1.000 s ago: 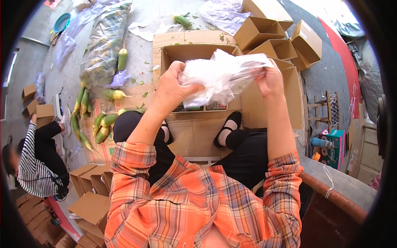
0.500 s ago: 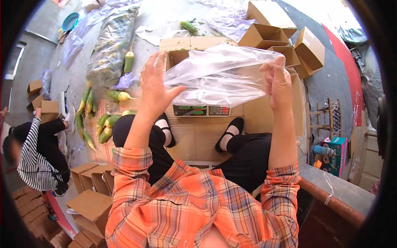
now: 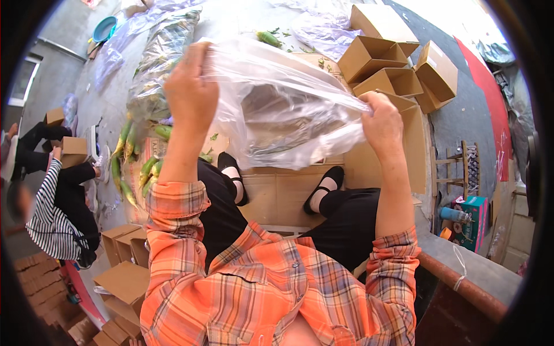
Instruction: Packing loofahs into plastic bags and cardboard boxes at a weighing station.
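A clear, thin plastic bag (image 3: 254,124) is stretched between my two hands, its mouth spread wide and its lower side hanging loose. My left hand (image 3: 191,92) is closed on the bag's left edge. On the right edge, my right hand (image 3: 383,122) pinches the film with fingers closed. The bag covers most of what lies behind it; a dark shape shows blurred through the film. Left of my left forearm lie several long green radishes (image 3: 119,164) with pale ends. Beyond them is a big clear sack (image 3: 158,69) with more of these inside.
Open cardboard boxes (image 3: 375,55) stand at the far right, and more boxes (image 3: 124,282) at lower left. A person in a striped top (image 3: 46,225) holds a small box (image 3: 75,151); part of another person shows behind. A wooden stool (image 3: 456,167) stands to the right.
My left hand, open with fingers spread before, has closed on the bag's left edge and moved left. The bag is pulled wider; the scale and box behind it are now covered.
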### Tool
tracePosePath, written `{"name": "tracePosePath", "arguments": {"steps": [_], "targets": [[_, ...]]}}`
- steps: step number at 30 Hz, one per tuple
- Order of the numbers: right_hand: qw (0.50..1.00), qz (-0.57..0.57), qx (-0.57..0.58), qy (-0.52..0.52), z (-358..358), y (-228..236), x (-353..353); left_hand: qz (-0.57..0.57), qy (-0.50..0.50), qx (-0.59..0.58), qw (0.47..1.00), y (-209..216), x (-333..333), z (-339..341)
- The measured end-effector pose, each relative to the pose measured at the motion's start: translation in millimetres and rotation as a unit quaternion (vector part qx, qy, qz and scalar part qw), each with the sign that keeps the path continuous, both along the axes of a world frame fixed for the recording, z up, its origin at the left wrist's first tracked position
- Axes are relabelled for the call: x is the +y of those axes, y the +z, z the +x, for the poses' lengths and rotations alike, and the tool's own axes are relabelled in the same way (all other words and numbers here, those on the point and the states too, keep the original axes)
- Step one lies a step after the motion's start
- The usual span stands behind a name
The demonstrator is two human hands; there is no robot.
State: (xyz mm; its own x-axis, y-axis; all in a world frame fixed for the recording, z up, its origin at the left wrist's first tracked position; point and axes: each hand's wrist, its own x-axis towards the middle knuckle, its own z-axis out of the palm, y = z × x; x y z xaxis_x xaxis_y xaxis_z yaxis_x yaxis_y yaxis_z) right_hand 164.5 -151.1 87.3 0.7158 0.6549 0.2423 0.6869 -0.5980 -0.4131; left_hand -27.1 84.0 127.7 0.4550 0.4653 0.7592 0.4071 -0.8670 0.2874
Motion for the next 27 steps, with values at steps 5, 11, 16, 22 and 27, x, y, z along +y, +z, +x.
{"name": "tracePosePath", "arguments": {"steps": [5,11,16,22,27], "targets": [[0.950,0.269,-0.159,0.008,7,23,0,0.103,0.002,-0.277,0.955,15,3,-44],[0.948,0.205,0.242,0.016,35,-29,-15,-0.125,-0.014,0.097,0.987,-57,17,-52],[0.836,0.357,0.416,0.016,24,-12,-9,-0.444,-0.118,-0.150,0.875,-43,2,-39],[0.868,0.266,0.419,0.013,36,-26,-6,-0.308,-0.063,0.047,0.948,-35,16,-41],[0.883,0.208,0.419,-0.039,45,-40,1,-0.333,-0.010,0.149,0.931,-31,9,-28]]}}
